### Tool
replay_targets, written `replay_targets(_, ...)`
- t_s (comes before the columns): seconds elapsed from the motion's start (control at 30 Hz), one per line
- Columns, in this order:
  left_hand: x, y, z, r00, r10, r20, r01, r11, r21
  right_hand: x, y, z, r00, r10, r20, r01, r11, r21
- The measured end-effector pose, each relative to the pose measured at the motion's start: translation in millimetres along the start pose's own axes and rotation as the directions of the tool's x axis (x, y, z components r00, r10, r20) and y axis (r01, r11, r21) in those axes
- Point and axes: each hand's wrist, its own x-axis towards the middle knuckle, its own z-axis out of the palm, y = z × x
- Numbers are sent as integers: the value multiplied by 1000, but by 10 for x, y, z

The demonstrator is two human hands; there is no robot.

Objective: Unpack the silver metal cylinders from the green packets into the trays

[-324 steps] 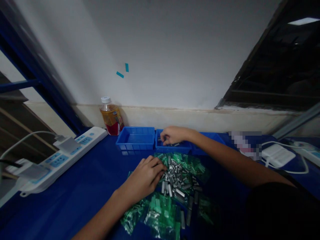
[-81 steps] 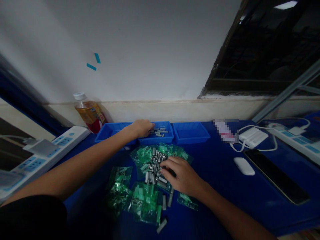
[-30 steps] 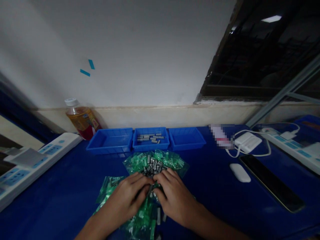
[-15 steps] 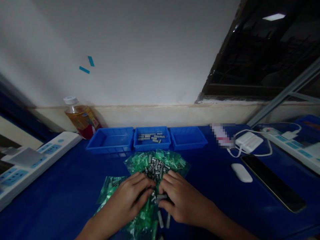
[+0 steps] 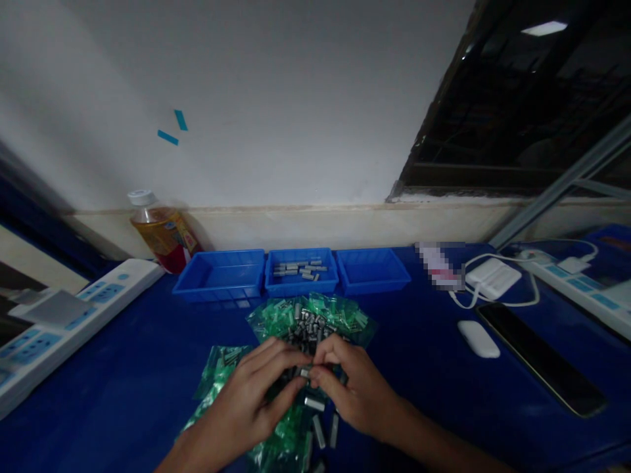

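Observation:
My left hand and my right hand meet over the table, fingertips almost touching. Both are closed in a pinch on a small metal cylinder, its ends partly covered by the fingers. Just below lies a loose metal cylinder, with several more near the right wrist. Beyond the fingers, a heap of small metal parts rests on an opened green plastic bag. More green bags with metal parts inside lie under and beside my left forearm.
Three blue trays stand in a row: left, middle with several metal cylinders in it, right. A drink bottle and power strip are on the left. On the right lie a phone, white case and cables.
My hands have come closer together, and the small metal cylinder is now between their fingertips. A cylinder that was by my right fingers now lies loose on the table.

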Motion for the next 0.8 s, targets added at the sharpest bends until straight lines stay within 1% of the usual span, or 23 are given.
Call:
replay_targets(0.07, 7, 9, 3, 1000, -2, -5, 2, 1000, -9, -3, -3, 9, 1000, 2, -16, -2, 1000, 18)
replay_targets(0.1, 12, 10, 4, 1000, -9, -15, 9, 1000, -4, -4, -8, 5, 999, -16, -31, 16, 1000, -7)
replay_targets(0.17, 21, 4, 2, 998, -25, -49, 25, 1000, 11, -9, -21, -9, 993, -105, -59, 97, 987, -126)
replay_targets(0.23, 23, -6, 1, 996, -36, -77, 38, 999, 25, -23, -32, -19, 974, -224, -45, 203, 938, -280)
replay_targets(0.3, 21, -13, 1, 995, -41, -93, 44, 998, 35, -45, -41, -14, 954, -300, 2, 278, 880, -386)
replay_targets(0.4, 23, -16, -5, 993, -71, -96, 76, 996, 39, -58, -60, -6, 941, -336, 45, 316, 820, -478)
replay_targets(0.47, 30, -16, -17, 989, -116, -91, 120, 992, 31, 3, -89, -45, 936, -348, 51, 320, 785, -530)
replay_targets(0.53, 38, -16, -35, 985, -156, -78, 159, 987, 28, 170, -127, -144, 933, -361, 16, 303, 759, -576)
replay_targets(0.57, 40, -16, -43, 984, -163, -73, 166, 986, 31, 301, -144, -211, 933, -360, -13, 281, 749, -600)
replay_targets(0.63, 38, -8, -57, 988, -150, -47, 152, 987, 46, 644, -159, -348, 931, -360, -67, 235, 727, -645)
replay_targets(0.67, 36, 1, -63, 991, -128, -23, 129, 990, 52, 842, -153, -401, 942, -330, -59, 208, 716, -667)
replay_targets(0.7, 32, 16, -69, 995, -103, 13, 102, 993, 57, 1045, -138, -436, 960, -279, -31, 183, 707, -683)
replay_targets(0.73, 29, 36, -75, 995, -77, 57, 73, 995, 60, 1243, -115, -449, 976, -215, 33, 177, 694, -697)
replay_targets(0.77, 26, 60, -83, 993, -53, 107, 47, 997, 64, 1424, -89, -439, 986, -136, 91, 160, 678, -717)
replay_targets(0.8, 23, 89, -91, 987, -38, 156, 27, 997, 69, 1583, -62, -411, 987, -51, 150, 146, 655, -741)
